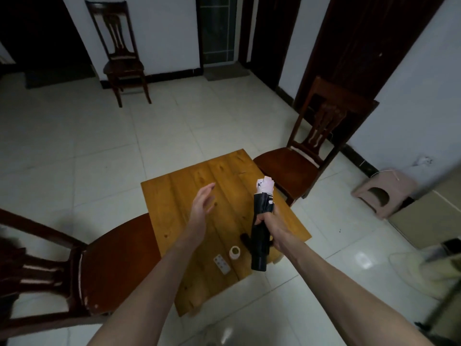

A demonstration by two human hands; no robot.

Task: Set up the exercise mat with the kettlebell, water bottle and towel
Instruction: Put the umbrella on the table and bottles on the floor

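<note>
**Right hand holds a black roll upright over the desk**

The right hand [268,224] has its grip wrapped round the middle of a black rolled bundle [260,236], fingers curled about it. The bundle looks like a tightly rolled mat or a similar dark cylinder; which it is cannot be told for sure. Its long axis runs near vertical in the head view, tilted slightly, with the lower round end pointing toward the near desk edge and the upper end pointing away from the person. Out of that upper end sticks a pale pink and white piece [266,185], perhaps cloth or paper. A small white mark sits on the black surface just above the fingers, but no writing on it can be read.

The left hand [203,204] hovers beside the bundle over the middle of the desk, apart from it, with fingers straight and spread loosely, palm turned toward the roll, holding nothing.

Under both hands is a small square wooden desk [179,196] of yellowish planks. On it near the front edge lie a small white roll of tape [234,252] and, just beside that, a flat white card with dots [221,264]; a dark object lies partly hidden behind the bundle.

Three dark wooden chairs stand round: one at the left [99,268], one at the right [299,166], one by the far wall [122,61]. A pink plastic stool [384,191] sits on the tiled floor [99,151] at the right.
</note>
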